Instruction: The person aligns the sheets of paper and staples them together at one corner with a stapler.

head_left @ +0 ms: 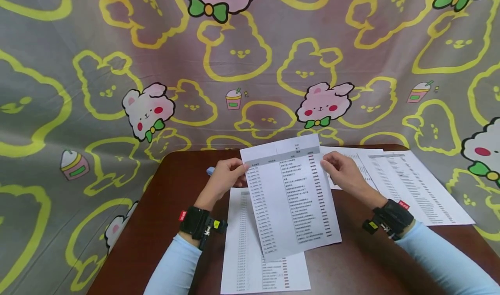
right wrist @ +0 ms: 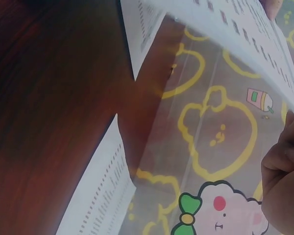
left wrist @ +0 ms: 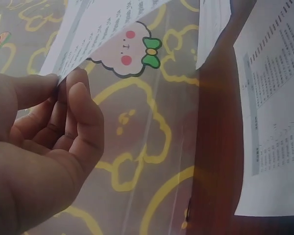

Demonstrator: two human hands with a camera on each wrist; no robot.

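A printed sheet of paper (head_left: 291,199), with a grey header row and columns of text, is held up tilted above the table. My left hand (head_left: 227,175) pinches its upper left edge between thumb and fingers; the left wrist view shows this left hand (left wrist: 49,132) with the sheet's corner at the fingertips. On the opposite edge my right hand (head_left: 343,169) pinches the paper near the top; in the right wrist view only part of that right hand (right wrist: 286,166) shows. Beneath the raised sheet lies another printed sheet (head_left: 236,243), partly covered by it.
More printed sheets (head_left: 414,186) lie overlapping at the table's back right. Behind my left hand a small blue object (head_left: 210,171) peeks out, its kind hidden. The dark brown table (head_left: 172,178) ends at a patterned cloth (head_left: 250,60) hanging behind it.
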